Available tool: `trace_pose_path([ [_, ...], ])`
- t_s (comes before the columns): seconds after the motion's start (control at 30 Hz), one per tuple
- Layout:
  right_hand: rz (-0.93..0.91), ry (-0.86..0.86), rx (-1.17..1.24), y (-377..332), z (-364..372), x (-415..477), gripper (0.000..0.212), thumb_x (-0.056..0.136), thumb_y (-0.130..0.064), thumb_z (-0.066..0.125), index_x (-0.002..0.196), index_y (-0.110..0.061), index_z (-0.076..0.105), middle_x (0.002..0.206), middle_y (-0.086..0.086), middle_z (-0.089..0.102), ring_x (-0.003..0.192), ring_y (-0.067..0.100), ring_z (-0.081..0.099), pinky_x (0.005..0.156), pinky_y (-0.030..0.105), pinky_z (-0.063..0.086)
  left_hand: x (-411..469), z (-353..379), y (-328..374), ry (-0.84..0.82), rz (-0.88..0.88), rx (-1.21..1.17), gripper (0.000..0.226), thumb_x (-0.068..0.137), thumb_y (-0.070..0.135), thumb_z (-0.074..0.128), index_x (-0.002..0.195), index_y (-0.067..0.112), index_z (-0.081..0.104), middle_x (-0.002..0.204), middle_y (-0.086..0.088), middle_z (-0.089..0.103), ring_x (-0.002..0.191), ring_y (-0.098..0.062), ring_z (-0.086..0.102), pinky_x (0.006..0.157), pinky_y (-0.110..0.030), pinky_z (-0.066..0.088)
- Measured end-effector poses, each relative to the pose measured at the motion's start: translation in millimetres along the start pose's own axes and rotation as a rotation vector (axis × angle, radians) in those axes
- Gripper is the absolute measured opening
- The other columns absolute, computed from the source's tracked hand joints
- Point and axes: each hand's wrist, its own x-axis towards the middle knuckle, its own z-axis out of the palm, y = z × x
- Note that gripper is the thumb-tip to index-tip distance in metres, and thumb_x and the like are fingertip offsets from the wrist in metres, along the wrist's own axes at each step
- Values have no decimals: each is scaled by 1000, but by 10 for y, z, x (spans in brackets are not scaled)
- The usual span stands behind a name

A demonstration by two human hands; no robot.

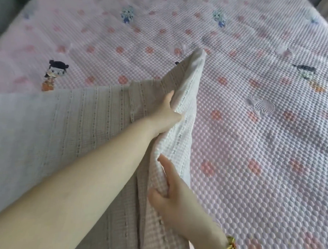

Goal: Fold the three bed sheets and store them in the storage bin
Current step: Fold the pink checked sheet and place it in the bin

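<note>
A beige-and-white waffle-weave bed sheet (80, 124) lies over the left part of the bed, with one edge lifted into a raised peak near the middle. My left hand (165, 115) reaches forward and grips that raised edge high up. My right hand (172, 194), with a yellow bracelet on its wrist, pinches the same edge lower down, closer to me. The lifted edge shows a white underside with small stitched crosses. No storage bin and no other loose sheet is in view.
The bed is covered by a pink bubble-textured cover (253, 128) printed with red flowers and small cartoon figures. A grey surface (4, 10) shows at the far left, beyond the bed's edge.
</note>
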Motion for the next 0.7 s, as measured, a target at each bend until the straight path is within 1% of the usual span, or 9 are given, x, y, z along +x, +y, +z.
trace_pose_path([
  [0.07, -61, -36, -40, -106, 309, 85, 64, 88, -18, 50, 141, -36, 19, 95, -17, 56, 67, -5, 55, 67, 8, 42, -191, -348, -148, 48, 72, -3, 68, 88, 8, 50, 146, 25, 19, 130, 8, 46, 118, -13, 46, 95, -20, 43],
  [0.13, -100, -111, -75, -229, 685, 174, 64, 88, -16, 51, 141, -34, 20, 80, -23, 49, 58, -12, 51, 58, 3, 36, -426, -774, -356, 128, 108, -54, 59, 89, 4, 49, 139, 30, 30, 104, 23, 48, 98, -2, 49, 71, -2, 41],
  [0.23, -143, -207, -129, -476, 1359, 349, 67, 87, -16, 52, 142, -37, 18, 112, -17, 59, 76, -15, 55, 65, -4, 32, -803, -1527, -774, 257, 109, -139, 53, 89, -2, 47, 122, 37, 35, 92, 26, 49, 80, 9, 50, 60, -2, 42],
  [0.33, -188, -301, -165, -598, 1967, 539, 71, 87, -18, 52, 143, -41, 14, 140, -17, 44, 116, 9, 52, 94, 10, 33, -1083, -2111, -1270, 408, 16, -221, 52, 79, 1, 54, 115, 37, 40, 93, 20, 55, 82, -1, 55, 68, -17, 45],
  [0.43, -103, -416, -317, -522, 2533, 774, 69, 88, -20, 50, 143, -40, 12, 139, -9, 47, 122, 23, 50, 104, 25, 24, -1219, -2510, -1901, 489, -137, -260, 63, 68, 3, 54, 123, 30, 43, 115, 5, 57, 101, -17, 56, 89, -33, 43],
  [0.5, -1, -487, -408, -383, 2857, 921, 63, 90, -24, 44, 143, -37, 13, 133, 4, 52, 118, 30, 52, 101, 32, 35, -1252, -2681, -2351, 470, -283, -312, 69, 83, -10, 47, 139, 25, 29, 123, 0, 52, 100, -12, 58, 87, -31, 44],
  [0.57, 35, -522, -512, -267, 3062, 1004, 57, 89, -35, 31, 145, -28, 20, 128, 10, 54, 115, 32, 53, 91, 31, 40, -1234, -2775, -2804, 421, -419, -332, 63, 89, -1, 47, 143, 23, 24, 129, -10, 50, 109, -16, 57, 94, -35, 41],
  [0.63, 25, -380, -508, -156, 3086, 1035, 50, 90, -35, 29, 137, -21, 38, 118, 11, 60, 108, 29, 56, 80, 27, 40, -1197, -2781, -3045, 358, -502, -305, 61, 87, 25, 58, 142, 17, 31, 138, -11, 44, 124, -26, 46, 107, -39, 33],
  [0.7, -117, -81, -454, -113, 3034, 1066, 32, 89, -26, 40, 117, -26, 55, 99, 1, 66, 93, 16, 59, 73, 20, 41, -1123, -2782, -3138, 316, -489, -293, 62, 82, 40, 63, 135, 13, 42, 133, -6, 50, 120, -25, 48, 103, -37, 36],
])
